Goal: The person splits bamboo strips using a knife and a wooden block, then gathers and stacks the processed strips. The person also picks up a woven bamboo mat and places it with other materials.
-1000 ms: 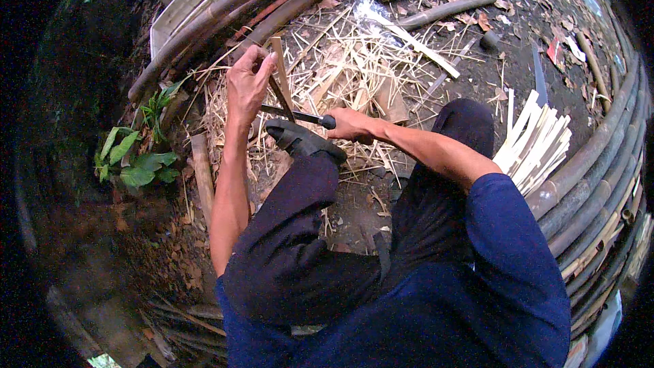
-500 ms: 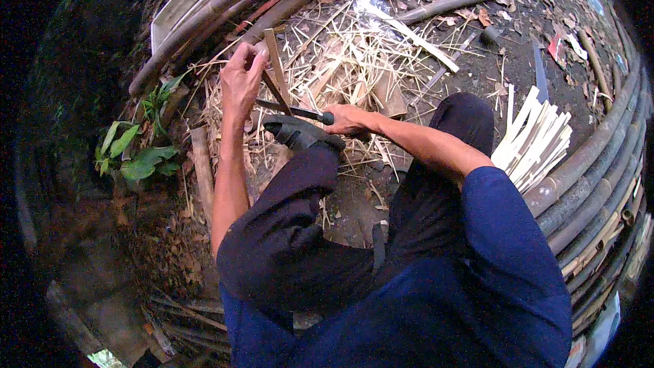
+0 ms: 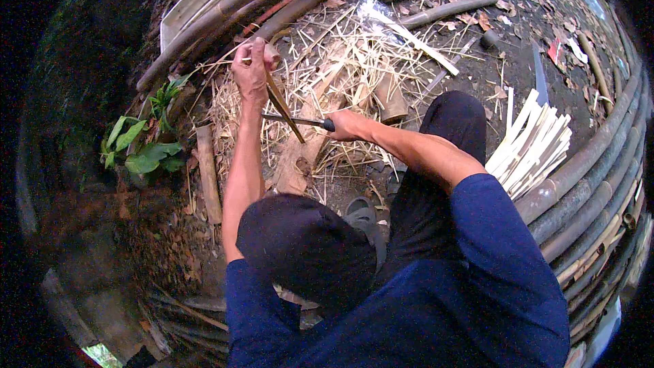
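Observation:
My left hand point(image 3: 252, 73) is closed around the upper end of a bamboo strip point(image 3: 278, 99), which slants down to the right. The strip's low end hangs over a piece of wood point(image 3: 291, 169) on the ground. My right hand point(image 3: 346, 125) grips the dark handle of a knife point(image 3: 310, 121). Its blade points left and crosses the strip partway down; whether it has cut in, I cannot tell. My sandaled foot point(image 3: 361, 210) is drawn back beneath my bent knees.
Thin bamboo shavings point(image 3: 354, 61) litter the ground ahead. A bundle of pale split strips point(image 3: 535, 140) lies at the right by a saw blade point(image 3: 540, 78). Long bamboo poles point(image 3: 565, 191) line the right side, others the far side. A green plant point(image 3: 146, 153) grows at left.
My foot has pulled back from beside the knife toward me, uncovering the wood. The strip has tilted, its lower end swinging right. The knife stays in my right hand.

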`<move>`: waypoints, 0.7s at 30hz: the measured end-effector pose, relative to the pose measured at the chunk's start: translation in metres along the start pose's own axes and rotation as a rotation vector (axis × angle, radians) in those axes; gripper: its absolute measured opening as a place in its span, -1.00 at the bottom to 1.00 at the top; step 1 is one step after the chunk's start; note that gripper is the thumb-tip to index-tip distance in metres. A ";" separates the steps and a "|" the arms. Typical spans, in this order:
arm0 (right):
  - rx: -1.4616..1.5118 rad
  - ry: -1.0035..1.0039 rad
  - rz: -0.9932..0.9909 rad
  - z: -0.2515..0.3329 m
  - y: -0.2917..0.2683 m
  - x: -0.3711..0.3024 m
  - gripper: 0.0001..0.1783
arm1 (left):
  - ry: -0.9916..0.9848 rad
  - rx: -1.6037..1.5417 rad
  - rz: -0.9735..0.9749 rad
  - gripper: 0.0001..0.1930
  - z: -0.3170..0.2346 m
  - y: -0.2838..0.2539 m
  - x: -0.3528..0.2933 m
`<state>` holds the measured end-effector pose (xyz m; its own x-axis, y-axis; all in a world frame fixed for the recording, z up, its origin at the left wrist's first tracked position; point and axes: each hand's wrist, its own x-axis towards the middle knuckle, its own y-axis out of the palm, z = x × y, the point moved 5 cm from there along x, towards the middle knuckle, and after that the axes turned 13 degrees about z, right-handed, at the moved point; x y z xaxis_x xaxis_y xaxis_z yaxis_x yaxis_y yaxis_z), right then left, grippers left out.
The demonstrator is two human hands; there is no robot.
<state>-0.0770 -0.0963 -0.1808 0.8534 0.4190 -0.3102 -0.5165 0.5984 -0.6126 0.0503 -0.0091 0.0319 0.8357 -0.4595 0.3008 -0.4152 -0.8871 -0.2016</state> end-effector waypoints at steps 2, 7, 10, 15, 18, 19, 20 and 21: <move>-0.059 0.031 -0.063 0.001 -0.005 -0.014 -0.69 | 0.072 0.184 -0.130 -0.58 0.008 -0.003 -0.004; -0.209 0.085 -0.014 0.026 -0.009 -0.018 -0.63 | 0.165 0.232 -0.198 -0.53 0.012 -0.016 -0.010; 0.071 0.004 0.162 -0.063 0.039 -0.003 -0.53 | 0.260 0.314 -0.222 -0.58 -0.004 -0.006 0.011; -0.348 0.028 0.255 -0.037 0.039 -0.026 -0.30 | 0.322 -0.089 -0.432 -0.62 -0.070 -0.132 -0.020; -0.140 -0.062 -0.350 0.031 -0.048 -0.040 -0.22 | 0.314 -0.393 -0.492 -0.61 -0.111 -0.166 -0.041; -0.135 -0.194 -0.513 0.072 -0.074 -0.054 -0.25 | 0.352 -0.399 -0.486 -0.61 -0.116 -0.178 -0.052; -0.246 -0.249 -0.582 0.101 -0.090 -0.069 -0.25 | 0.303 -0.496 -0.498 -0.61 -0.113 -0.185 -0.054; -0.355 -0.302 -0.652 0.122 -0.103 -0.085 -0.24 | 0.305 -0.590 -0.499 -0.60 -0.110 -0.183 -0.056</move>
<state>-0.1051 -0.1101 -0.0027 0.8932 0.2571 0.3689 0.1763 0.5544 -0.8133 0.0402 0.1745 0.1541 0.8727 0.0778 0.4819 -0.2125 -0.8282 0.5186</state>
